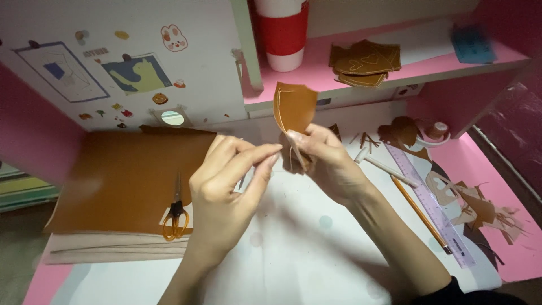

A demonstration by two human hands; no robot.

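My right hand (330, 161) grips a small stitched piece of brown leather (293, 107) and holds it upright above the white desk mat (293, 248). My left hand (226, 186) is beside it, thumb and forefinger pinched together near the leather's lower edge, seemingly on a needle or thread too thin to make out. A large brown leather sheet (124, 181) lies flat at the left with small orange-handled scissors (176, 212) on it.
A clear ruler (432, 206), a pencil (418, 212) and leather scraps (480, 206) lie at the right. On the pink shelf (316, 76) sit a stack of cut leather pieces (364, 63) and a red-and-white cup (282, 31). A stickered white panel (124, 62) stands behind.
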